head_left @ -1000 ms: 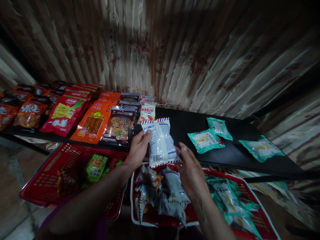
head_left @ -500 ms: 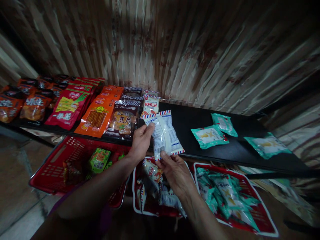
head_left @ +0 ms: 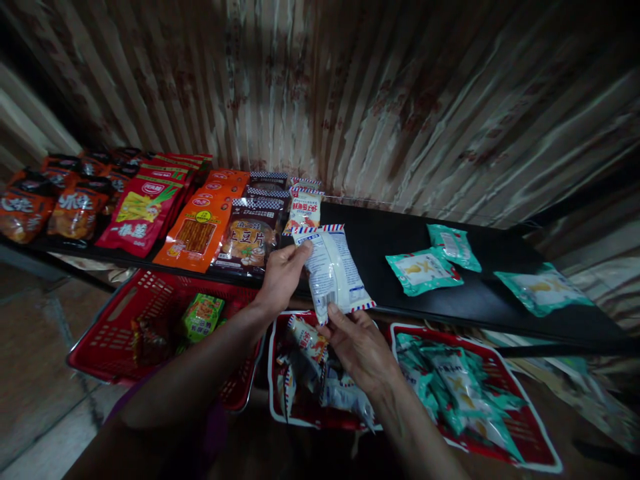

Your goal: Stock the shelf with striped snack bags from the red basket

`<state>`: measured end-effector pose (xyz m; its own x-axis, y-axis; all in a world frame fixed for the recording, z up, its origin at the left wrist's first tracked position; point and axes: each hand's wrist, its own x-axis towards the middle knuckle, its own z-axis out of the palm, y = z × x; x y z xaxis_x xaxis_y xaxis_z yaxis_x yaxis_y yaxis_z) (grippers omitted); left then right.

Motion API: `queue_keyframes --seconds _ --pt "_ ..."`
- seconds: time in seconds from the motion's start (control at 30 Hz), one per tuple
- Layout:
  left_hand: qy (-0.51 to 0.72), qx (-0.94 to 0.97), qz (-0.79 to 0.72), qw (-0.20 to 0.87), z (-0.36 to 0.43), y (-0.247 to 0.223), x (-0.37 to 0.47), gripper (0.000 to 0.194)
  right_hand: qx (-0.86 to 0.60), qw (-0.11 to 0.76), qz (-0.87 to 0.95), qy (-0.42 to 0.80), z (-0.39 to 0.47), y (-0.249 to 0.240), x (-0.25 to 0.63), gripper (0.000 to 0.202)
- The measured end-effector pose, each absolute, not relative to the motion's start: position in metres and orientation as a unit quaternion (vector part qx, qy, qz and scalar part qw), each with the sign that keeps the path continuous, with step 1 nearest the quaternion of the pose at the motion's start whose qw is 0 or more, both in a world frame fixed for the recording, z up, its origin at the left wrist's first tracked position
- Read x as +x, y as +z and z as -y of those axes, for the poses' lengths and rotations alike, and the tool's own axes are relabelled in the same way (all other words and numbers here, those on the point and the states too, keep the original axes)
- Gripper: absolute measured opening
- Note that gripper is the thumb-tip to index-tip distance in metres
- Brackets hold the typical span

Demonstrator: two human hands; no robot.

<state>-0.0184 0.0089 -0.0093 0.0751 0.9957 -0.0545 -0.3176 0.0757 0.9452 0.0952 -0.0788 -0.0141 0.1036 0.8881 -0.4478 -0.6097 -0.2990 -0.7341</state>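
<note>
A white snack bag (head_left: 337, 273) with a red-and-blue striped edge is held up over the shelf's front edge, its printed back and barcode facing me. My left hand (head_left: 285, 277) pinches its upper left side, thumb on top. At its lower edge my right hand (head_left: 360, 343) grips it between thumb and fingers. Just behind it on the black shelf (head_left: 367, 250) stand matching white snack bags (head_left: 305, 208), front side showing. Directly below, a red basket with a white rim (head_left: 273, 373) holds several similar bags (head_left: 350, 397), partly hidden by my right hand and forearm.
Left along the shelf are brown potato-slice bags (head_left: 247, 237), orange packets (head_left: 200, 227), red packets (head_left: 143, 210) and dark-orange bags (head_left: 75, 207). Teal bags (head_left: 424, 272) lie at right. One red basket (head_left: 115, 327) holds green packets (head_left: 203, 317); another (head_left: 537, 427) holds teal bags.
The view has shifted slightly, so everything appears a little further right. Both hands keep the same hold on the white snack bag, with little other movement.
</note>
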Motion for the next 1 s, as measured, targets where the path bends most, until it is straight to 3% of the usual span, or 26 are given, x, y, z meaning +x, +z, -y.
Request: queue_keyframes --seconds 0.23,0.47,0.67,0.77,0.93,1.0 --pt "0.541 0.409 -0.410 0.610 -0.011 -0.010 -0.021 0.042 -0.478 0.575 0.164 0.643 0.079 -0.018 0.091 0.031" --pt "0.505 0.400 -0.309 0.699 -0.004 -0.013 -0.018 0.035 -0.497 0.626 0.145 0.583 0.074 -0.018 0.089 0.032" --pt "0.416 0.397 -0.313 0.756 0.014 -0.013 -0.005 0.052 -0.509 0.649 0.169 0.540 0.072 -0.023 0.088 0.041" --pt "0.440 0.385 -0.316 0.747 0.014 -0.015 -0.002 0.053 -0.522 0.610 0.239 0.547 0.076 -0.026 0.092 0.034" --pt "0.461 0.386 -0.288 0.745 0.003 -0.012 -0.012 0.048 -0.544 0.472 0.359 0.593 0.078 -0.016 0.126 0.032" --pt "0.456 0.383 -0.282 0.752 0.002 -0.010 -0.016 0.049 -0.527 0.485 0.384 0.582 0.076 -0.009 0.144 0.035"
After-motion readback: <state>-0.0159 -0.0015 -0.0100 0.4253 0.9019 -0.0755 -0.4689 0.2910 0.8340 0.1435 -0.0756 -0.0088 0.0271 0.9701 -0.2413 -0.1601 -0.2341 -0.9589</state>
